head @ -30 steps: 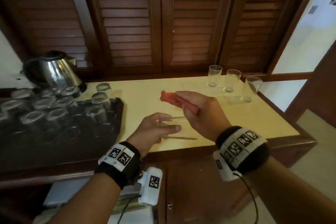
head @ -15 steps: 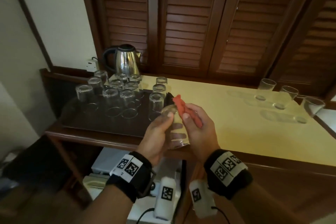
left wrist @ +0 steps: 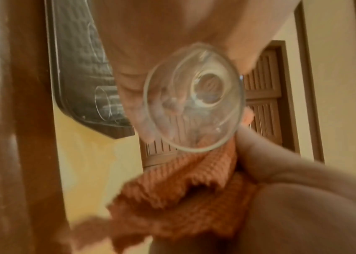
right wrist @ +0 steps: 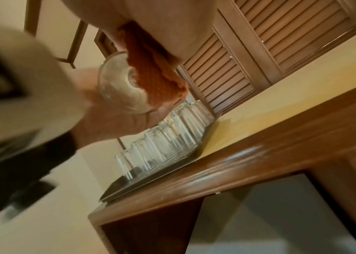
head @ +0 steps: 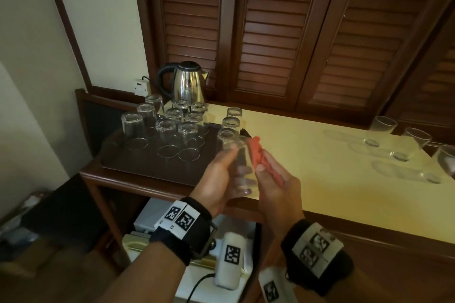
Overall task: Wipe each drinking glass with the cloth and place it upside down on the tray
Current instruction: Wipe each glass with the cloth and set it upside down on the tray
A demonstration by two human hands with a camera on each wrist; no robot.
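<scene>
My left hand (head: pixel 221 174) grips a clear drinking glass (head: pixel 240 167) above the counter's front edge, mouth toward me; its rim (left wrist: pixel 194 96) fills the left wrist view. My right hand (head: pixel 273 187) pinches an orange-red cloth (head: pixel 257 155) and holds it against the glass's right side (right wrist: pixel 153 75). On the dark tray (head: pixel 138 167) at the left stand several glasses (head: pixel 167 135) upside down. Three upright glasses (head: pixel 380 130) wait at the counter's far right.
A steel kettle (head: pixel 187 83) stands behind the tray by the wall socket. Louvred wooden shutters (head: pixel 270 32) run along the back. The yellow counter top (head: pixel 320 167) stretches between tray and upright glasses. Below the counter sits a white appliance (head: pixel 152 216).
The view swung left toward the tray. The glass in my left hand rose from lying low over the counter to tilted upright, with the cloth staying against it.
</scene>
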